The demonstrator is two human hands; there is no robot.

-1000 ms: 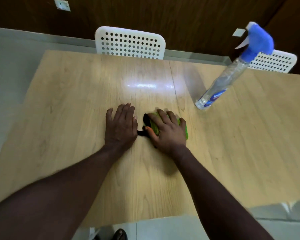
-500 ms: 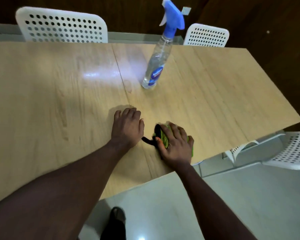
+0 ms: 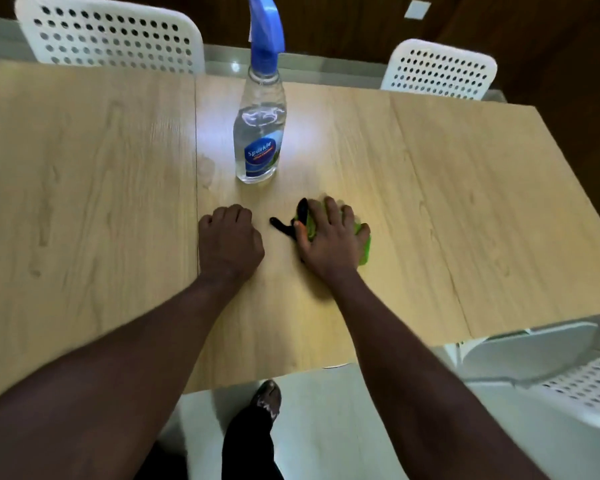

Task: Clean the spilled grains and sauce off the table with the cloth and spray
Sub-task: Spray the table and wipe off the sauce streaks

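My right hand [image 3: 329, 240] lies flat with spread fingers on a folded green cloth [image 3: 363, 245], pressing it onto the wooden table [image 3: 84, 168]. A black loop [image 3: 284, 226] of the cloth sticks out to the left of my thumb. Beside it, my left hand [image 3: 227, 242] rests on the table with its fingers curled under and nothing visible in it. A clear spray bottle [image 3: 260, 133] with a blue trigger head stands upright just beyond both hands. No grains or sauce show on the wood. A faint damp smear [image 3: 205, 168] lies left of the bottle.
White perforated chairs stand at the far side on the left [image 3: 111, 32] and on the right [image 3: 437, 69]. A third chair [image 3: 551, 368] sits at the near right corner. The table's near edge runs just under my forearms, and my foot [image 3: 265, 398] is on the pale floor below.
My left hand's fingers have curled from flat into a fist. My right hand and the cloth have slid along the table toward the spray bottle. The view has swung right.
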